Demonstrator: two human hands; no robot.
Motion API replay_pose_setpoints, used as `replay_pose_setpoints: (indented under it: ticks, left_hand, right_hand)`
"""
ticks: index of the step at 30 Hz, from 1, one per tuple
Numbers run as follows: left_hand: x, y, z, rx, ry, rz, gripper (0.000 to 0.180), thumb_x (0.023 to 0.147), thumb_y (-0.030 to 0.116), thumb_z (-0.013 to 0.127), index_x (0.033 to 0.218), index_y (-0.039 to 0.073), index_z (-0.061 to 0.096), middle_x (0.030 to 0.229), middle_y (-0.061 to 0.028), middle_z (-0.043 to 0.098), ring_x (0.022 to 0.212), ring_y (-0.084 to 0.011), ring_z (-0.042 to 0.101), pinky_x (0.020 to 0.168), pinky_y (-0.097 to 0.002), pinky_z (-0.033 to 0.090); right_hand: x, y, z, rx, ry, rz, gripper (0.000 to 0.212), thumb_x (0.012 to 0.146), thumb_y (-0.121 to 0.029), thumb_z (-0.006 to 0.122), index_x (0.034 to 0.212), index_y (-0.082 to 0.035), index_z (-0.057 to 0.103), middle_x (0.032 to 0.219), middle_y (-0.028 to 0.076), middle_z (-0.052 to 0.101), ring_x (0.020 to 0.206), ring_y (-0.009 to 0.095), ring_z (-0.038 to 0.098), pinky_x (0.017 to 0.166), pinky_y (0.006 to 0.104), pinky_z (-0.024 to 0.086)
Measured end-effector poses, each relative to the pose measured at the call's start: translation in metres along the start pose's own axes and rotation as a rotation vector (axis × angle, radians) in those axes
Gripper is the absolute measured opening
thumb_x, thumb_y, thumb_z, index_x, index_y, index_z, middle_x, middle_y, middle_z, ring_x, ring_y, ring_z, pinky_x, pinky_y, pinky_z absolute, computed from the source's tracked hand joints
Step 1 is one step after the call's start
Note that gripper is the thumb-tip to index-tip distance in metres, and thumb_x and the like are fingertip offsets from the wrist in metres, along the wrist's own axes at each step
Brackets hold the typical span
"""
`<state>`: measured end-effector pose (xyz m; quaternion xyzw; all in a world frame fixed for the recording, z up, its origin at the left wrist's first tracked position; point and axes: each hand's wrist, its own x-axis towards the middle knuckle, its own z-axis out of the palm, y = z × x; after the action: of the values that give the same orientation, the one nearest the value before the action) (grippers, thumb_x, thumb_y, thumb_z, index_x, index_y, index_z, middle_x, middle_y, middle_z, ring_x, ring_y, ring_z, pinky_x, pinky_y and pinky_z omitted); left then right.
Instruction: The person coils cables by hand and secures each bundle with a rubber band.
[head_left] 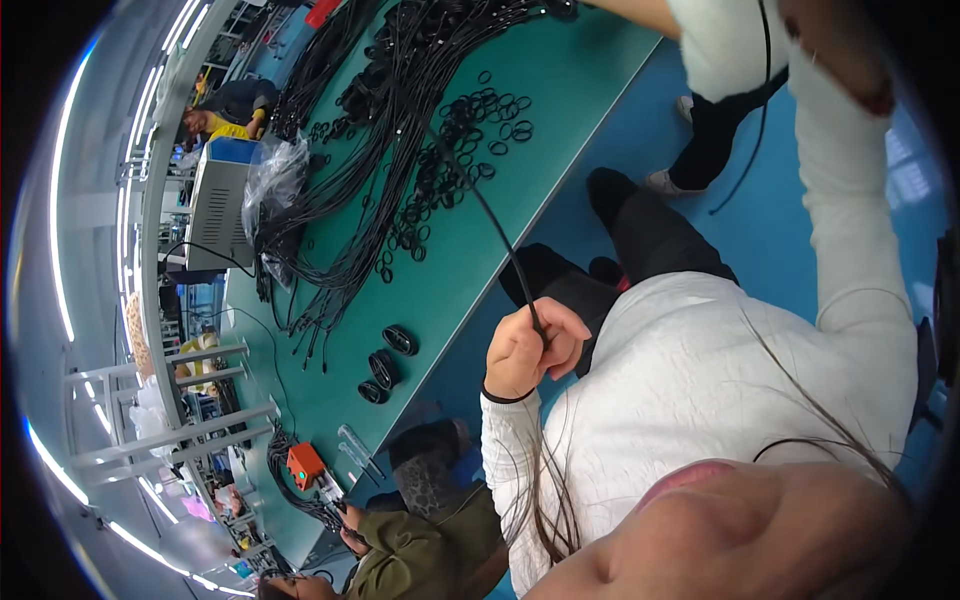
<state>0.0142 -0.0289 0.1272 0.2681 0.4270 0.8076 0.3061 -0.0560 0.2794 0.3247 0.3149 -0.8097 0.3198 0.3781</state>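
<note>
1. One black cable, gripped in the left hand between thumb and curled fingers; held in front of the white top, presumably for control near one end. Slanting from there across the near edge of the green table, then lost to sight against darker strands.

2. Right hand: dark and clipped at the upper right rim; impossible to tell whether spread, closed or holding anything. Nearby, a second cable, hanging in a loose curve over the blue floor, holder unclear.

3. At the top edge, fluffy white sleeve, bare skin beyond the cuff, likely a co-worker's.

4. Along the table, thick bundle of black cables, laid lengthwise, probably against tangling; tips fanned out at the lower end.

5. Loose black rings, scattered between bundle and near edge, perhaps for easy reach. Three thicker black coils in a short row, seemingly kept apart from the loose ones.

6. Clear plastic bag, crumpled beside a pale vented box; contents of both impossible to make out.

7. Farther along, orange device with green light, close to the hands of a co-worker in an olive jacket.
</note>
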Motion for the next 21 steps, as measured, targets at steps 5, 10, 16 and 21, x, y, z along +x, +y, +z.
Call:
replay_pose_setpoints:
  ticks: [5, 10, 16, 21]
  left_hand:
    - [-0.012, -0.009, 0.02, -0.26, 0.0, 0.01, 0.045, 0.1, 0.027, 0.036, 0.116, -0.014, 0.047, 0.05, 0.0017, 0.032, 0.04, -0.0088, 0.033, 0.04, -0.0249, 0.029]
    - [0.001, 0.002, 0.045, 0.081, -0.156, 0.07, 0.038, 0.096, 0.022, 0.046, 0.108, -0.012, 0.058, 0.058, -0.0029, 0.046, 0.05, -0.0119, 0.042, 0.05, -0.0265, 0.036]
    - [0.001, 0.008, 0.045, -0.298, -0.104, 0.093, 0.057, 0.099, 0.037, 0.034, 0.111, -0.016, 0.05, 0.046, 0.0066, 0.03, 0.037, -0.0044, 0.025, 0.039, -0.0229, 0.02]
    - [0.008, -0.009, 0.037, -0.328, -0.015, 0.018, 0.052, 0.097, 0.04, 0.043, 0.098, -0.012, 0.052, 0.049, 0.0047, 0.03, 0.04, -0.0062, 0.03, 0.038, -0.0246, 0.023]
  right_hand:
    - [-0.075, 0.021, 0.071, -0.34, -0.485, 0.063, 0.054, 0.09, -0.027, 0.06, 0.129, 0.005, 0.041, 0.121, 0.025, 0.052, 0.107, 0.026, 0.056, 0.081, 0.0354, 0.049]
    - [-0.113, -0.028, 0.122, 0.23, -0.317, -0.358, 0.028, 0.076, -0.023, 0.071, 0.1, -0.01, 0.062, 0.093, 0.006, 0.064, 0.103, 0.026, 0.058, 0.091, 0.0453, 0.04]
    - [-0.137, -0.009, 0.163, 1.135, -0.773, 0.106, 0.014, 0.087, -0.017, 0.062, 0.083, -0.004, 0.06, 0.071, 0.006, 0.061, 0.057, 0.016, 0.056, 0.057, 0.0304, 0.045]
    - [-0.135, 0.0, 0.232, 0.971, -0.79, 0.213, 0.016, 0.09, -0.01, 0.048, 0.079, -0.001, 0.056, 0.072, 0.011, 0.06, 0.063, 0.02, 0.054, 0.059, 0.0316, 0.044]
